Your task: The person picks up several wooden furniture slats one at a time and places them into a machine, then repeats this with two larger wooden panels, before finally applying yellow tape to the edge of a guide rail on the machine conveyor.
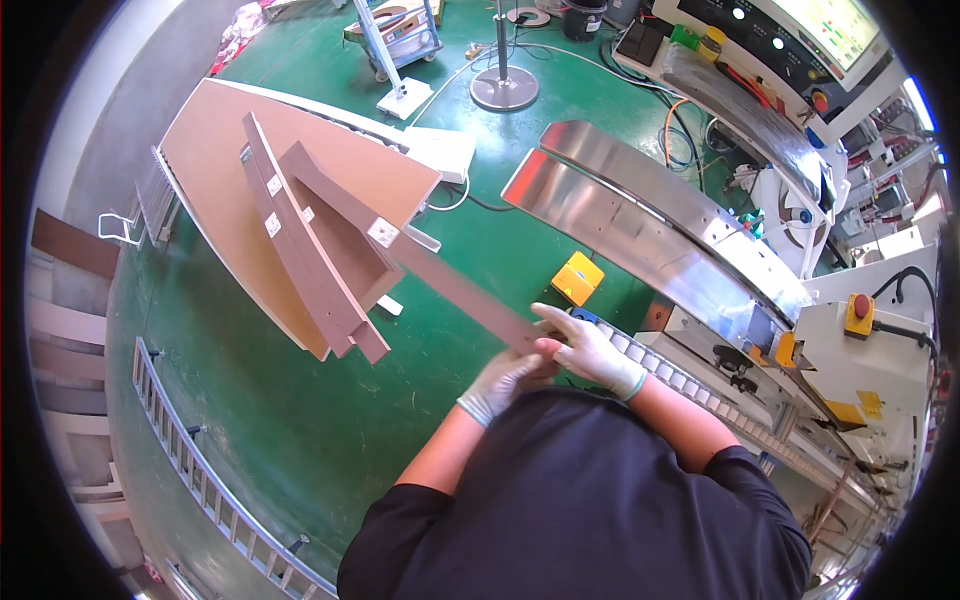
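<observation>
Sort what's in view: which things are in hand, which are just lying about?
In hand:
- long brown strip, held at its near end by left hand and right hand
- stack of brown panels it reaches over

Lying about:
- yellow box on the green floor
- round stand base
- ladder

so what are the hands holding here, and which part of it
Both gloved hands grip a long brown board strip at its near end: the left hand underneath, the right hand on top. Its far end reaches over the stacked boards.
</observation>
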Demonstrator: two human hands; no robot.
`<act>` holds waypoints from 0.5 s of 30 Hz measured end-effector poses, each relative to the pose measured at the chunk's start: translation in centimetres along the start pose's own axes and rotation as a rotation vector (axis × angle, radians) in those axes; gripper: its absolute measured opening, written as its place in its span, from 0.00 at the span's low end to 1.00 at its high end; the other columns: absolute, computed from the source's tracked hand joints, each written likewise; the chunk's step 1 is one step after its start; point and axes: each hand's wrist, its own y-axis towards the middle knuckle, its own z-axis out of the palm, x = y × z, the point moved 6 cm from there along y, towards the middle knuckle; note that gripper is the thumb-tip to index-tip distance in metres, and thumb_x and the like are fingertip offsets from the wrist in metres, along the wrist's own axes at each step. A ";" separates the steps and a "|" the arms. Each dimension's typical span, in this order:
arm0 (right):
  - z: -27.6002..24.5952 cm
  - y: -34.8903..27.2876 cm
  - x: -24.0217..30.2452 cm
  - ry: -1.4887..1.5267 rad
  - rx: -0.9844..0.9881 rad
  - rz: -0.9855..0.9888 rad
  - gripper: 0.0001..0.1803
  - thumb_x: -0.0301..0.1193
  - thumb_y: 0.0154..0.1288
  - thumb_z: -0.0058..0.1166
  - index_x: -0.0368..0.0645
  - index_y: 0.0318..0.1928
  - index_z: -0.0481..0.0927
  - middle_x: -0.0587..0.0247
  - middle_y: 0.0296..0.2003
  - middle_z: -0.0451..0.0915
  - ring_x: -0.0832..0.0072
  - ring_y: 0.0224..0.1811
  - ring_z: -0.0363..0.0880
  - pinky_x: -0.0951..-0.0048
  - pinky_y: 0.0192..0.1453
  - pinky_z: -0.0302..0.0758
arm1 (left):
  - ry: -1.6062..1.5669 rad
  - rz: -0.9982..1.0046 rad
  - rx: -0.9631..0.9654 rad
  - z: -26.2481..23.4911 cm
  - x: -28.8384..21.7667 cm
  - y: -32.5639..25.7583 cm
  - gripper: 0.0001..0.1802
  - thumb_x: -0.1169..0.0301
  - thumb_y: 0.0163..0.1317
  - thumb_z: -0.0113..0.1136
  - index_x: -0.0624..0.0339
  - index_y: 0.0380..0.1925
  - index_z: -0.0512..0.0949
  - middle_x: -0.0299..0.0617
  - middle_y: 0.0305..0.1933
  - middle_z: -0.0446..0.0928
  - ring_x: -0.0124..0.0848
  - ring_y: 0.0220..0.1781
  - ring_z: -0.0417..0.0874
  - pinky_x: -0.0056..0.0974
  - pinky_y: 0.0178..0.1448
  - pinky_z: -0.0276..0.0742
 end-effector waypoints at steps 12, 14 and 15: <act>-10.9 -17.1 -7.4 0.534 -0.194 0.386 0.27 0.29 0.67 0.68 0.32 0.65 0.80 0.58 0.57 0.85 0.72 0.61 0.80 0.69 0.69 0.74 | -0.519 0.402 -0.382 -12.6 -11.7 8.0 0.22 0.50 0.74 0.50 0.53 0.52 0.81 0.41 0.53 0.85 0.42 0.56 0.85 0.50 0.61 0.80; -11.9 -23.0 -10.1 0.497 -0.307 0.478 0.27 0.33 0.65 0.70 0.32 0.62 0.82 0.59 0.54 0.86 0.72 0.57 0.82 0.67 0.65 0.78 | -0.485 0.362 -0.477 -15.4 -13.6 10.8 0.23 0.48 0.76 0.48 0.53 0.49 0.82 0.39 0.51 0.86 0.41 0.52 0.85 0.52 0.56 0.81; -11.9 -25.4 -10.9 0.359 -0.303 0.523 0.27 0.35 0.66 0.69 0.33 0.61 0.83 0.59 0.52 0.87 0.72 0.55 0.83 0.67 0.63 0.78 | -0.406 0.411 -0.595 -13.7 -14.2 12.6 0.23 0.50 0.78 0.45 0.52 0.52 0.82 0.41 0.53 0.86 0.40 0.53 0.85 0.52 0.57 0.81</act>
